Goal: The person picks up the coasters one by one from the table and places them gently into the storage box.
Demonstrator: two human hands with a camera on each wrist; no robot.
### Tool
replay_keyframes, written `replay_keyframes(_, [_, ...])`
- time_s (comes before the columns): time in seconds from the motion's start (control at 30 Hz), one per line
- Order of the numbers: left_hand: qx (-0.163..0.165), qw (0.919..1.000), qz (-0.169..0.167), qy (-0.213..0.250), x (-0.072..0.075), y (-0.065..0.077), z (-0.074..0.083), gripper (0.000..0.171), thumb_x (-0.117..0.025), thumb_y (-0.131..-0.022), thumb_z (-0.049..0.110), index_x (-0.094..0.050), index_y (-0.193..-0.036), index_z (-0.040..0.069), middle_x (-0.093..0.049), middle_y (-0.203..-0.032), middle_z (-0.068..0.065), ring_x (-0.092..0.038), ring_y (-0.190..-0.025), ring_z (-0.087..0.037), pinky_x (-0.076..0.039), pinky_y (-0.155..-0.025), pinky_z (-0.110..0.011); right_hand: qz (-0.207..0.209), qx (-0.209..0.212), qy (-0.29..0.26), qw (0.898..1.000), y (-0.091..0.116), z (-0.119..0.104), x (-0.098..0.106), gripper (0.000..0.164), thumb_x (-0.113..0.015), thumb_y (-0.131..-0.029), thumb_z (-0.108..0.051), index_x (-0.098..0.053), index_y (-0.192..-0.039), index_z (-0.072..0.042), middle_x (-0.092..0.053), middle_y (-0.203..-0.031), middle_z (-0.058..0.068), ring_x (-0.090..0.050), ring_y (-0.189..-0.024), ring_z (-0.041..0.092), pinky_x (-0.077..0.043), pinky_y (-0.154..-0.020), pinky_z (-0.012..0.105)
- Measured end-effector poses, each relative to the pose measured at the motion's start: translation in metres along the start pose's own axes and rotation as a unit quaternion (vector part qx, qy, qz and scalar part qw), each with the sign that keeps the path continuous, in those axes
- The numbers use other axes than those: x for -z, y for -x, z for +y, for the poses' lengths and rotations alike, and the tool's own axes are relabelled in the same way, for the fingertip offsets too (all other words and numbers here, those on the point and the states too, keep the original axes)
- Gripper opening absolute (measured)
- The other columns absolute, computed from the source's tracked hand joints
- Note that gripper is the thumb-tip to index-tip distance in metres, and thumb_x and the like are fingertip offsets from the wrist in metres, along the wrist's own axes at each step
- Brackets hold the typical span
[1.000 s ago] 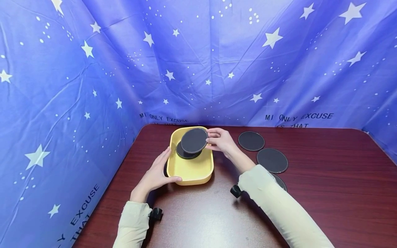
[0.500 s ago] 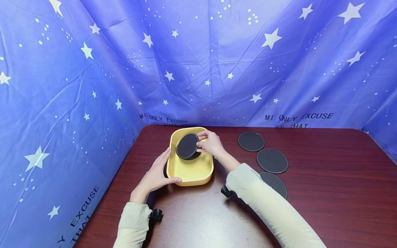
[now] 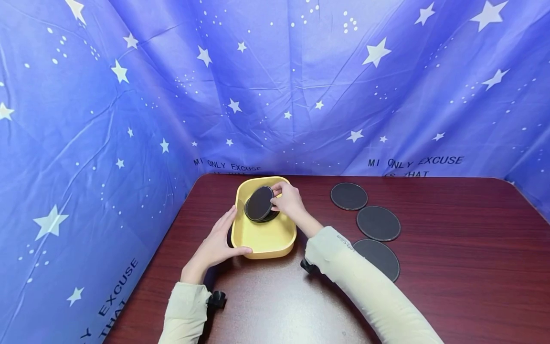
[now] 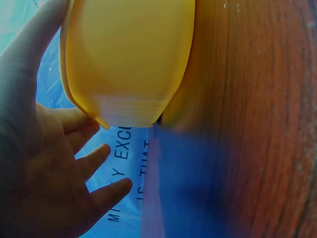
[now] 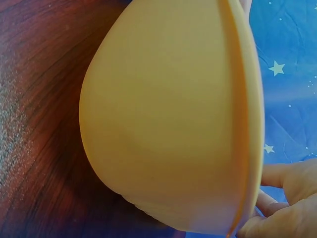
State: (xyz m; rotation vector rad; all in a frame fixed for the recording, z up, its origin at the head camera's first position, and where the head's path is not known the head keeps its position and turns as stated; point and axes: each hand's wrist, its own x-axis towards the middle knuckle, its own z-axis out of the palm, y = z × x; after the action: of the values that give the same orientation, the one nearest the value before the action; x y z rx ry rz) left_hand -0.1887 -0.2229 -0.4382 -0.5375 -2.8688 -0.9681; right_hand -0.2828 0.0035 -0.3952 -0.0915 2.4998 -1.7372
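A yellow rectangular bin (image 3: 263, 239) with rounded corners stands on the table. My left hand (image 3: 216, 241) rests against its left side, thumb over the near rim; the left wrist view shows the fingers (image 4: 111, 194) spread and fairly straight. Inside the bin my right hand (image 3: 289, 198) pinches the right edge of a black round coaster (image 3: 259, 204), which is tilted with its left edge low. Another dark coaster (image 3: 272, 217) lies beneath it, mostly covered. In the right wrist view the bin wall (image 5: 163, 109) hides the coasters, and the fingers show past the rim.
Right of the bin, three more black round coasters lie on the dark red wooden table (image 3: 455, 248): a far one (image 3: 349, 196), a middle one (image 3: 378, 223) and a near one (image 3: 380, 258) partly under the right sleeve. A blue star-printed curtain (image 3: 275, 86) surrounds the table's back and left.
My right hand has moved left and down into the bin with the pinched coaster, bringing it over the lower one. The near loose coaster shows more. My left hand has stayed put.
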Motion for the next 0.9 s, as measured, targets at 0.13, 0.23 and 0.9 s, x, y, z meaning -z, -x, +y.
replay_keyframes(0.13, [-0.002,1.0000,0.003,-0.002,0.001,0.000,0.001,0.117,-0.085,-0.069,0.052,-0.025,-0.158,0.006,-0.021,-0.167,-0.011,-0.021,-0.152,-0.037,-0.027,-0.119,-0.061,0.002,0.000,0.000,1.000,0.000,-0.001,0.000,0.037,-0.068,-0.084,0.011,-0.065,-0.121,0.003,-0.065,-0.109,0.017,-0.066,-0.067,0.012,-0.060,-0.062,0.020])
replay_keyframes(0.23, [-0.001,1.0000,0.003,-0.007,0.000,0.000,0.001,0.117,-0.086,-0.069,0.052,-0.025,-0.158,0.005,-0.021,-0.167,-0.011,-0.022,-0.152,-0.037,-0.028,-0.119,-0.061,0.004,0.001,0.011,1.000,0.000,0.000,0.000,0.039,-0.067,-0.082,0.012,-0.066,-0.121,0.003,-0.067,-0.110,0.018,-0.068,-0.071,0.015,-0.060,-0.064,0.020])
replay_keyframes(0.9, [0.021,0.9998,-0.004,-0.004,0.000,0.002,0.002,0.118,-0.086,-0.069,0.051,-0.023,-0.159,0.010,-0.019,-0.168,-0.006,-0.019,-0.154,-0.034,-0.028,-0.119,-0.060,-0.023,0.041,0.114,0.992,0.005,-0.002,0.014,0.043,-0.071,-0.086,-0.003,-0.064,-0.128,-0.003,-0.069,-0.126,0.015,-0.067,-0.118,0.028,-0.054,-0.099,0.037])
